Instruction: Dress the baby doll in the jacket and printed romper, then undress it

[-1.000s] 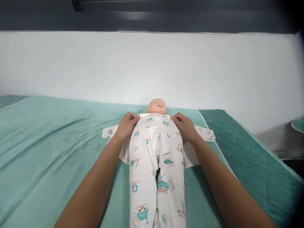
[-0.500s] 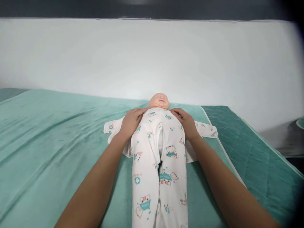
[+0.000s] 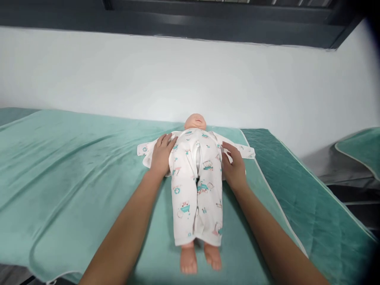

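A baby doll (image 3: 195,120) lies on its back, head at the far side and bare feet (image 3: 189,259) towards me. White printed baby trousers (image 3: 185,194) reach high up its chest, with a split at the crotch. A white long-sleeved shirt (image 3: 247,152) shows beneath, its sleeves spread to both sides. My left hand (image 3: 162,153) rests along the doll's left-of-picture side, fingers apart, on the shirt and the trousers' edge. On the opposite side, my right hand (image 3: 234,165) is beside the trousers, fingers loosely bent and apart; its inner fingertips are partly hidden.
A light green sheet (image 3: 89,178) with several creases covers the bed. A darker green quilted pad (image 3: 297,190) lies to the right. Behind the doll's head stands a white wall (image 3: 178,79) under a dark ledge (image 3: 192,23). Another green pad (image 3: 362,152) shows at far right.
Both hands have drawn back from the doll's shoulders along its sides towards me. My view has shifted, so the trouser hems and bare feet now show.
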Tool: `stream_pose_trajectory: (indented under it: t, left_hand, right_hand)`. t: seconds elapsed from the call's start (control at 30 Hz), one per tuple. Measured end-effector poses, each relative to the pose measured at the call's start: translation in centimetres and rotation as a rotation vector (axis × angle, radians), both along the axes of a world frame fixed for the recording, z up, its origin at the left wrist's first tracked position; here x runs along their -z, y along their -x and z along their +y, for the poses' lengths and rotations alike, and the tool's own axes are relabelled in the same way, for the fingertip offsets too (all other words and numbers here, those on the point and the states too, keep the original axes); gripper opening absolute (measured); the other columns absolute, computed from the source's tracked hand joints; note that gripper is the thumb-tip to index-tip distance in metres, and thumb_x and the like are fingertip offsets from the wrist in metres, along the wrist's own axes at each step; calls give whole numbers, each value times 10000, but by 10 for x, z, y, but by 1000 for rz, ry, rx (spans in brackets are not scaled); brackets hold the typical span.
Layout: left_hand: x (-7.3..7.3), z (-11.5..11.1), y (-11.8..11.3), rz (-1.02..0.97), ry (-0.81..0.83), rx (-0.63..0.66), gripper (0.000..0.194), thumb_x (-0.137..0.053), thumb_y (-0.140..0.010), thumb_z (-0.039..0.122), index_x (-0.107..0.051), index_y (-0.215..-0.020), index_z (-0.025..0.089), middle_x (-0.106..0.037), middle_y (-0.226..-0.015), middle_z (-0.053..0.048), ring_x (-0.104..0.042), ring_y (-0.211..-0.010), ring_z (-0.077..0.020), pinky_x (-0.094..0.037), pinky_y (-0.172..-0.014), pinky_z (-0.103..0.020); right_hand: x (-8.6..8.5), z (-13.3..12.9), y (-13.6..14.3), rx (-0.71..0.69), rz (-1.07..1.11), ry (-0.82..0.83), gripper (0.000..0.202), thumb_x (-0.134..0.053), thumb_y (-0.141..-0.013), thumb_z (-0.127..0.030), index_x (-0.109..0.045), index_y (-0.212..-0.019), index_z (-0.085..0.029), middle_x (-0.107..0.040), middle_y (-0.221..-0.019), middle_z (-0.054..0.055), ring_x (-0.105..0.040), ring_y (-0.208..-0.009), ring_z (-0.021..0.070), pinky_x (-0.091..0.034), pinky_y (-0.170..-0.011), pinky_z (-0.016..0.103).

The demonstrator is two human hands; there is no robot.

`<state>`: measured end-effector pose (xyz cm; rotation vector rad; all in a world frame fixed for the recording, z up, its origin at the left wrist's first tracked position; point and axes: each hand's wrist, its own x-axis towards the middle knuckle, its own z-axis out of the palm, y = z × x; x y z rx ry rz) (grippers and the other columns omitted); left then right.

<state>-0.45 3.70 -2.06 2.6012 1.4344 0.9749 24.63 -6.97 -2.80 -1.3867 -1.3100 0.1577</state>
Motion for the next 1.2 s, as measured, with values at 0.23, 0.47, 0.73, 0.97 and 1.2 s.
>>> stream_pose_trajectory:
  t: [0.23, 0.47, 0.73, 0.97, 1.2]
  left_hand:
    - [10, -60, 19, -52, -11, -75, 371, -466, -874, 150, -638, -1201, 179, -472, -1445, -149, -335, -1387, -342, -316, -1129, -530]
    - [14, -166, 42, -308, 89, -54, 180, -457, -919, 194, -609, -1014, 203, -622, -1056, -91, -556, -1047, -249, -458, -936, -420]
    - [25, -250, 36, -410, 334, 135, 369, -541, -797, 93, -544, -1121, 268, -620, -1064, -40, -605, -938, -203, -470, -866, -385]
    - [25, -251, 39, -397, 341, 221, 264, -543, -855, 157, -551, -1091, 274, -622, -1092, -74, -600, -1043, -237, -485, -892, -416]
    - [20, -251, 31, -404, 299, 166, 106, -458, -934, 202, -547, -961, 255, -629, -958, -43, -608, -907, -208, -487, -814, -374]
  right_hand:
    - [-5, -158, 69, -209, -192, 93, 324, -569, -906, -241, -536, -1222, -305, -442, -1474, 85, -401, -1371, 285, -393, -1095, 546]
    - [-21, -191, 106, -169, -520, 231, 218, -598, -858, -198, -595, -1063, -271, -387, -1533, 77, -288, -1430, 355, -362, -1083, 625]
    - [-30, -177, 117, -67, -758, 186, 177, -541, -879, -114, -639, -933, -251, -533, -1421, 100, -410, -1367, 344, -276, -1120, 647]
    - [-39, -178, 113, -143, -801, 130, 162, -533, -911, -169, -649, -983, -255, -525, -1430, 81, -356, -1408, 315, -265, -1149, 608]
    - [-49, -175, 115, -193, -849, 132, 146, -501, -951, -221, -643, -920, -235, -546, -1413, 70, -391, -1383, 307, -279, -1143, 591]
